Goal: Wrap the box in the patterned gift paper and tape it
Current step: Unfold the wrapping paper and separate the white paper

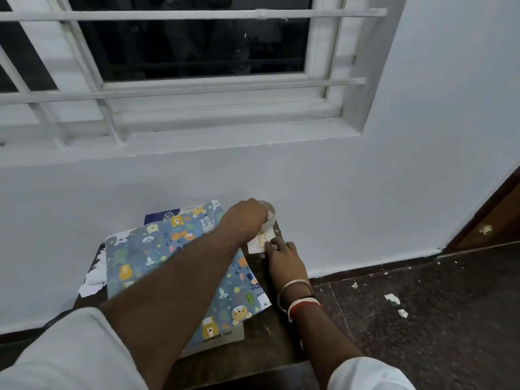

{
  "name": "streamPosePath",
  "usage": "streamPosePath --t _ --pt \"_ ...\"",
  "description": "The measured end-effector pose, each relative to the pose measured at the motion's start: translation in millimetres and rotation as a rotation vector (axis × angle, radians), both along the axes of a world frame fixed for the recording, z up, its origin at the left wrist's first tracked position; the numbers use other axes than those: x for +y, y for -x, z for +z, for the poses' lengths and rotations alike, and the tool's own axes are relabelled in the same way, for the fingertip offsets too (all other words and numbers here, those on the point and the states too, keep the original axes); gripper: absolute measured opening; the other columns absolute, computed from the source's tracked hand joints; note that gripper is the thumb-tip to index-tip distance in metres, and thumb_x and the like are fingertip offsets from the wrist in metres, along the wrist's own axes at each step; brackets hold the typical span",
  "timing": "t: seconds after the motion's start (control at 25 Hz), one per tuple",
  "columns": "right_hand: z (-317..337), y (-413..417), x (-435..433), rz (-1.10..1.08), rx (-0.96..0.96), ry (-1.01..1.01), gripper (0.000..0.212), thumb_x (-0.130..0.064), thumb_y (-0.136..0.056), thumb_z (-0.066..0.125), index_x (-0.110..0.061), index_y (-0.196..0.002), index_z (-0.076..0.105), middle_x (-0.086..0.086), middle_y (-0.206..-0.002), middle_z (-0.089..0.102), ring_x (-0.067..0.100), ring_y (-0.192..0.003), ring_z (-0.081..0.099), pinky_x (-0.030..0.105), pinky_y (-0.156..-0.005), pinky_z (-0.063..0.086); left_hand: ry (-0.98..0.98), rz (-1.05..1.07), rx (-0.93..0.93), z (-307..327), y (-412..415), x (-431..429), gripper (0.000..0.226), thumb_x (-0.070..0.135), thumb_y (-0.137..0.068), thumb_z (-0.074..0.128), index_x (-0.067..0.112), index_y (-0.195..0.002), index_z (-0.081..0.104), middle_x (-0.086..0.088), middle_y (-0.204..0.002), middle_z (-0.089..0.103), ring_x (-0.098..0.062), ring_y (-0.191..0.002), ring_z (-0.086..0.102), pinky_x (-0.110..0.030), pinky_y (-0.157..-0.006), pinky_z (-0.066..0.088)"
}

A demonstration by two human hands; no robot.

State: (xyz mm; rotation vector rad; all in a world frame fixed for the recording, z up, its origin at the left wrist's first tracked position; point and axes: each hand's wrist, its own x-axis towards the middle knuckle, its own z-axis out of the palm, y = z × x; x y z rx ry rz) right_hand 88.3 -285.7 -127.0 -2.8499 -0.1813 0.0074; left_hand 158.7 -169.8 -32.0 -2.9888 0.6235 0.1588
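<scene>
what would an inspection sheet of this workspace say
surface: dark table against the wall
job's things: patterned paper draped over the box; tape roll past its far right corner
clutter: white card with yellow writing; torn scraps at the table's left, more on the floor
grippers: left hand grips the tape roll; right hand has fingers at the card, grip unclear
cables: nothing seen
surroundings: barred window, wooden door at right
</scene>
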Motion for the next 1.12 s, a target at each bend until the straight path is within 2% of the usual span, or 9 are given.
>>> streamPosePath --t 0.16,0.28,0.36,0.6,0.68,0.8,0.92,1.04,1.12 --pt "-10 6 -5 -0.026 0.002 -0.106 0.045 -0.005 -0.105 0.043 -0.014 -0.149 0.046 0.005 -0.153 0.045 0.030 -0.139 0.035 0.034 -0.112 0.036 -0.033 0.016 0.086 -14 2 -4 0.041 0.016 -0.089 0.074 0.015 -0.128 0.066 -0.011 -0.129 0.062 -0.029 -0.112 0.064 -0.036 -0.094 0.053" --pt "-8 7 -2 -0.095 -0.008 -0.217 0.034 -0.005 -0.104 0.043 -0.015 -0.136 0.048 0.008 -0.141 0.051 0.028 -0.129 0.041 0.033 -0.104 0.039 -0.029 0.015 0.171 -15 1 -3 0.063 0.029 -0.073 0.090 0.016 -0.129 0.065 -0.007 -0.128 0.065 -0.026 -0.113 0.064 -0.039 -0.097 0.055" --pt "-8 8 -1 -0.123 -0.023 -0.265 0.036 -0.005 -0.103 0.044 -0.016 -0.137 0.046 0.009 -0.138 0.050 0.028 -0.125 0.043 0.033 -0.102 0.041 0.012 0.014 0.192 -12 -1 -2 0.069 0.035 -0.068 0.093 0.016 -0.128 0.066 -0.006 -0.126 0.067 -0.025 -0.112 0.064 -0.039 -0.096 0.055" --pt "-9 22 3 -0.197 -0.011 -0.326 0.038 -0.013 -0.103 0.052 -0.019 -0.139 0.046 0.008 -0.131 0.045 0.028 -0.121 0.046 0.027 -0.094 0.040 0.243 0.010 0.061 16 10 12 0.038 0.045 -0.086 0.074 0.025 -0.118 0.074 -0.002 -0.121 0.070 -0.021 -0.111 0.062 -0.034 -0.092 0.052" --pt "-5 29 3 -0.230 0.009 -0.398 0.032 -0.011 -0.103 0.049 -0.017 -0.135 0.049 0.009 -0.124 0.047 0.032 -0.119 0.049 0.029 -0.090 0.040 0.295 -0.012 0.006 33 25 24 0.034 0.046 -0.092 0.068 0.026 -0.118 0.074 0.001 -0.122 0.070 -0.020 -0.114 0.060 -0.033 -0.092 0.048" --pt "11 47 6 -0.227 -0.008 -0.378 0.031 -0.011 -0.098 0.055 -0.012 -0.130 0.052 0.015 -0.122 0.056 0.036 -0.110 0.057 0.037 -0.090 0.048 0.350 0.029 -0.033 52 59 56 0.032 0.044 -0.094 0.066 0.026 -0.120 0.073 0.001 -0.123 0.069 -0.021 -0.118 0.059 -0.035 -0.097 0.046" --pt "35 75 17 -0.290 0.008 -0.674 0.017 -0.024 -0.104 0.055 -0.013 -0.116 0.059 0.015 -0.115 0.068 0.035 -0.104 0.065 0.033 -0.081 0.048 0.585 0.124 -0.195 52 104 101 0.031 0.040 -0.089 0.070 0.028 -0.118 0.071 0.000 -0.124 0.065 -0.023 -0.118 0.060 -0.037 -0.099 0.046" --pt "62 106 33 -0.373 0.276 -1.275 0.041 -0.051 -0.105 0.049 -0.020 -0.100 0.076 0.008 -0.108 0.077 0.026 -0.101 0.072 0.033 -0.083 0.057 0.810 0.485 -0.456 29 159 149 0.059 0.053 -0.079 0.078 0.033 -0.132 0.059 -0.001 -0.136 0.056 -0.024 -0.121 0.059 -0.041 -0.100 0.049" --pt "74 126 43 -0.440 0.405 -1.433 0.057 -0.067 -0.100 0.043 -0.026 -0.092 0.082 0.005 -0.103 0.080 0.025 -0.101 0.074 0.042 -0.090 0.059 1.139 0.829 -0.225 4 198 181 0.100 0.067 -0.064 0.086 0.035 -0.146 0.039 -0.003 -0.146 0.051 -0.023 -0.123 0.059 -0.047 -0.103 0.051"
